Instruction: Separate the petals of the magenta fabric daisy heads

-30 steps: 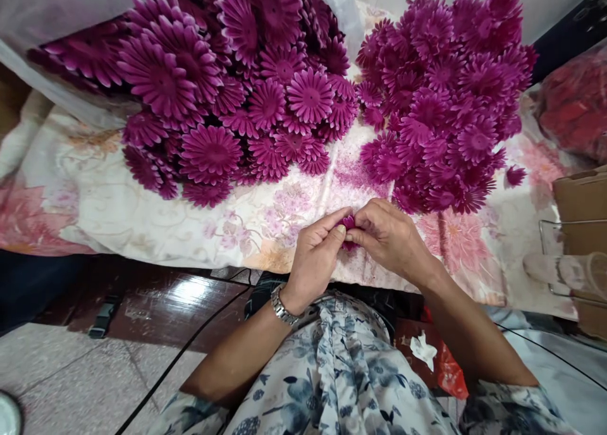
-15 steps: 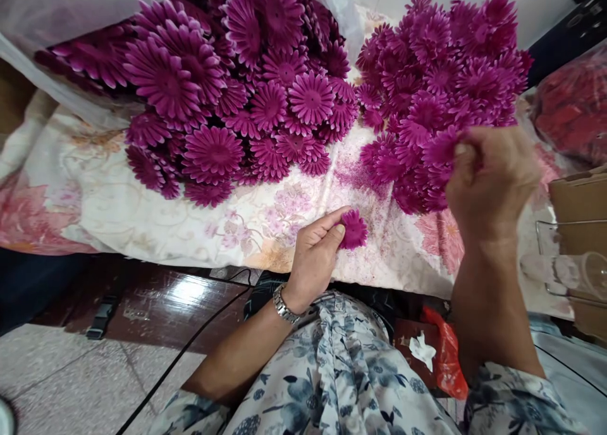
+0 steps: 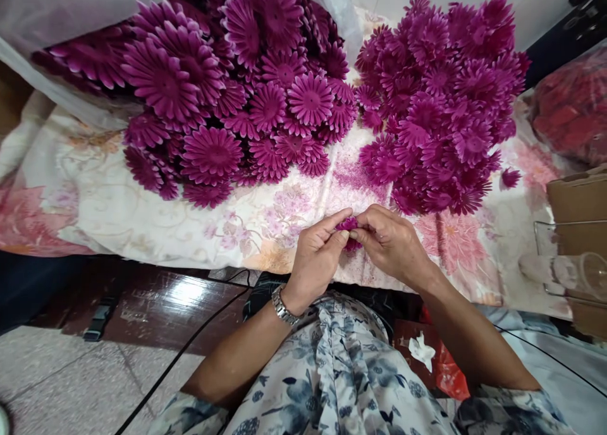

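My left hand [image 3: 317,253] and my right hand [image 3: 391,240] meet at the near edge of a floral cloth [image 3: 142,201], both pinching a small stack of magenta fabric flower pieces [image 3: 349,226]. The fingers hide most of the stack. A large heap of bigger magenta flower pieces [image 3: 227,87] spills from a clear plastic bag [image 3: 57,18] at the upper left. A second pile of smaller magenta flower pieces [image 3: 441,100] lies at the upper right, just beyond my right hand.
A bag of red pieces [image 3: 573,112] sits at the far right, above a cardboard box [image 3: 576,198] and a wire frame [image 3: 559,258]. A single loose flower piece [image 3: 511,177] lies right of the pile. Dark wood and tiled floor [image 3: 57,378] show lower left; a cable [image 3: 180,353] crosses it.
My right hand went up to the right pile, then came back down to my left hand. Both hands now pinch the small flower stack again.
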The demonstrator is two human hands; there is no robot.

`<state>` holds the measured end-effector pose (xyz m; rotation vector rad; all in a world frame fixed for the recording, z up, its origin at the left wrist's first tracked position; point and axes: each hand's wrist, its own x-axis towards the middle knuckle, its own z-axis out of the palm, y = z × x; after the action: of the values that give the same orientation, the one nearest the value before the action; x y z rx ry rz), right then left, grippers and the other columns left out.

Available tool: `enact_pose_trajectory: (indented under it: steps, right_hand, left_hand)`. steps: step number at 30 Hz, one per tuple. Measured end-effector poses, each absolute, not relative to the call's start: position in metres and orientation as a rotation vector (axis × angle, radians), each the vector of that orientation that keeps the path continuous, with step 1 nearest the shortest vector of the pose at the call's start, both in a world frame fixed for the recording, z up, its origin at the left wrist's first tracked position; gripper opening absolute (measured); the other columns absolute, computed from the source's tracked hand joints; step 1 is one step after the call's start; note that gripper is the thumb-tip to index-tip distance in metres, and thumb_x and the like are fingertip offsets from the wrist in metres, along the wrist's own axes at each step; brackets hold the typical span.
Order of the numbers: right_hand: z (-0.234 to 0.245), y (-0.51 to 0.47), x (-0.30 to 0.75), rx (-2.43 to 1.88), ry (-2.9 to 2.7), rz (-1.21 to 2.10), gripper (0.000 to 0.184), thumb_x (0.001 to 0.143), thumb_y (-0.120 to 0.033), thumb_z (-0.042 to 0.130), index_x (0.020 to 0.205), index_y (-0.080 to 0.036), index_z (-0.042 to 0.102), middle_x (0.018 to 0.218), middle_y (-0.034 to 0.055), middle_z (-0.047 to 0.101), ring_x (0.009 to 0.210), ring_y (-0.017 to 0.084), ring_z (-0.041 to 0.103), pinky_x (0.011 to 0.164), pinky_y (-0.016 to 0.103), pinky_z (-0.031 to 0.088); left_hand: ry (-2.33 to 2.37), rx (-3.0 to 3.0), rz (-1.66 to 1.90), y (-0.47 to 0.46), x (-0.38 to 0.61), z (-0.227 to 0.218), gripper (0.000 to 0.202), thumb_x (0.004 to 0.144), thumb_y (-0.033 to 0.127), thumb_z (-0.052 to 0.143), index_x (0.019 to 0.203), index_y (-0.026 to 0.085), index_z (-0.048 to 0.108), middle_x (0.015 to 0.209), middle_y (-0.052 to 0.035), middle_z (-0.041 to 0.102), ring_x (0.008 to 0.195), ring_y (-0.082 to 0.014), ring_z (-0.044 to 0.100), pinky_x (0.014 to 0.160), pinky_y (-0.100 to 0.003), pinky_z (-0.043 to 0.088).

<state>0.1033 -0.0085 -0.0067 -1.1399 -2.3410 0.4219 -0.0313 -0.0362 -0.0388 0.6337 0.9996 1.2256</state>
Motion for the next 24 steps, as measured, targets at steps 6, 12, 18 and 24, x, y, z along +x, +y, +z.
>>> enact_pose_trajectory:
  steps: [6,12,18,24]
  right_hand:
    - [0.02,0.017,0.135,-1.257,-2.225,-0.19,0.01,0.086,-0.013,0.052,0.083,-0.018,0.06,0.071,0.0031,0.061,0.066,0.014,0.057,0.058,0.027,0.046]
    - [0.05,0.034,0.161,-1.391,-2.098,-0.552,0.038,0.085,-0.029,0.059,0.119,-0.015,0.053,0.106,0.014,0.06,0.101,0.027,0.056,0.08,0.043,0.047]
    - [0.0,0.0,0.106,-1.055,-2.414,0.321,0.012,0.085,-0.019,0.056,0.073,-0.019,0.053,0.065,0.0007,0.056,0.063,0.013,0.053,0.059,0.027,0.045]
    - [-0.008,-0.008,0.101,-1.076,-2.408,0.225,0.013,0.089,-0.014,0.045,0.081,-0.019,0.055,0.07,0.0043,0.059,0.069,0.016,0.053,0.065,0.03,0.047]
  left_hand:
    - [0.993,0.585,1.258,-0.036,-0.032,-0.039,0.029,0.077,0.019,0.064,0.105,0.023,0.071,0.098,-0.0019,0.074,0.09,-0.0138,0.065,0.091,-0.027,0.046]
    - [0.965,0.556,1.247,-0.034,-0.031,-0.035,0.029,0.075,0.02,0.065,0.104,0.022,0.071,0.094,-0.0014,0.074,0.082,-0.0111,0.064,0.083,-0.023,0.048]
    - [0.969,0.511,1.217,-0.033,-0.031,-0.032,0.026,0.075,0.021,0.065,0.1,0.02,0.072,0.108,-0.0047,0.071,0.101,-0.0175,0.064,0.093,-0.029,0.046]
    - [1.002,0.533,1.23,-0.033,-0.031,-0.031,0.026,0.074,0.02,0.065,0.099,0.02,0.073,0.11,-0.0049,0.071,0.11,-0.0206,0.06,0.102,-0.034,0.04]
